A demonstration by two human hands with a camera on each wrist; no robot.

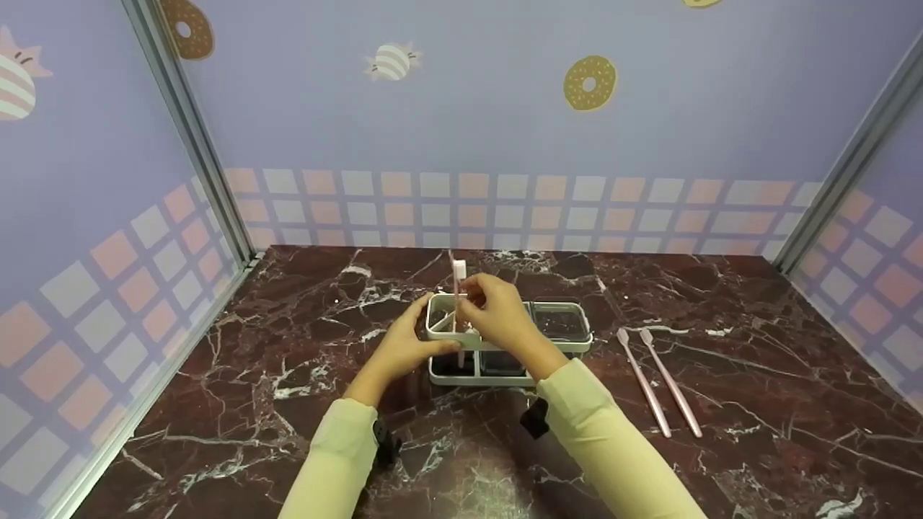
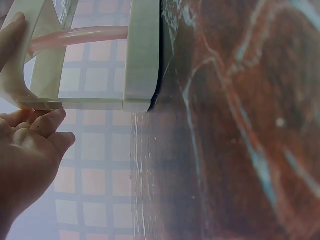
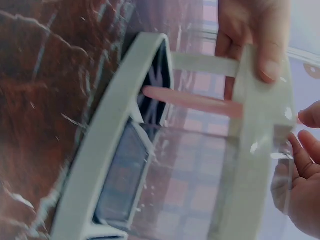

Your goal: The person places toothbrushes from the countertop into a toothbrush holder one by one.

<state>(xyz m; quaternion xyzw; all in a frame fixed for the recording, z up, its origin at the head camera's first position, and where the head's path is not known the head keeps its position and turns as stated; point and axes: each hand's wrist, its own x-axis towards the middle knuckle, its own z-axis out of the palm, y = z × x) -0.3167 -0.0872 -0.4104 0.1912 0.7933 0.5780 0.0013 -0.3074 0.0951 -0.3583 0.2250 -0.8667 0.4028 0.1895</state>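
- Nearest the camera: two pale yellow sleeves enter from the bottom edge and converge toward the middle of the dark red marble tabletop [image 1: 288,404].
- Left hand [image 1: 404,349] holds the left end of the white holder [image 1: 505,339]; thumb lies along the front rim, fingers curled around the end wall. The left wrist view shows the fingertips [image 2: 47,120] pressed together against the holder's edge.
- Right hand [image 1: 497,313] is raised over the holder's left compartment; thumb and forefinger pinch the pink toothbrush [image 1: 457,288] near its upper part, remaining fingers curled in.
- The toothbrush stands close to upright, white head up, with its handle going down into the left compartment. The right wrist view shows the pink handle [image 3: 195,102] passing through the holder's clear wall section; whether its tip touches the bottom cannot be told.
- The holder sits on the tabletop at centre, a white frame with clear compartments; its right compartment [image 1: 561,321] shows dark.
- Right of the holder, well apart from both hands: two more pink toothbrushes [image 1: 660,382] lie flat, side by side, heads pointing away.
- Farthest: lilac wall panels [image 1: 505,108] with checker band, doughnut and candy prints.
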